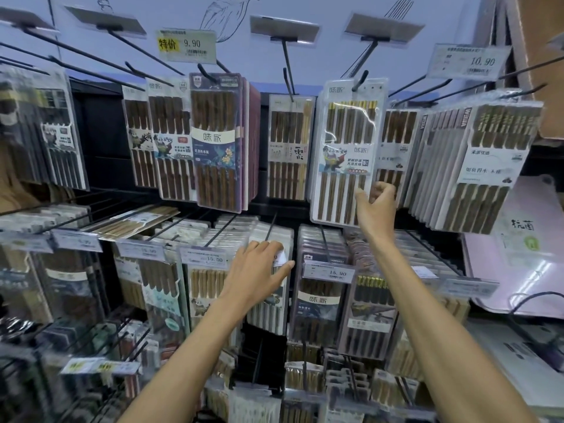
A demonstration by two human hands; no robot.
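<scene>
**Pinched at the lower edge: hanging chopstick pack**

High on the display wall, right of centre: chopstick pack (345, 154), hung by its top hole on a black hook (357, 82). Long axis close to vertical, lower end swung slightly to the left. Inside, chopsticks laid side by side along that same axis, gold-banded thick ends up by the hook, narrow tips pointing down. Clear plastic front with glare across it, and a printed card across the middle.

Right grip (377, 206) raised to the pack's lower right edge and pinching it there, thumb on the front face, remaining fingers curled in behind and beside the edge. Forearm stretched up from the bottom right of the view.

Left grip (258, 270) lower down, on the next row of hooks: spread, palm laid against the face of a white pack (268, 306), fingers reaching up to its top edge, thumb splayed out to the right. Well apart from the right grip and from the hung pack.

Just right of that thumb, a price tag (331, 272) reading 15.90. Above, at the top right, another tag (476, 61) reading 10.90, and at the top left a yellow-marked tag (186, 45) reading 9.90. More packs of dark wooden chopsticks hanging on either side, all with long axes running top to bottom.
</scene>
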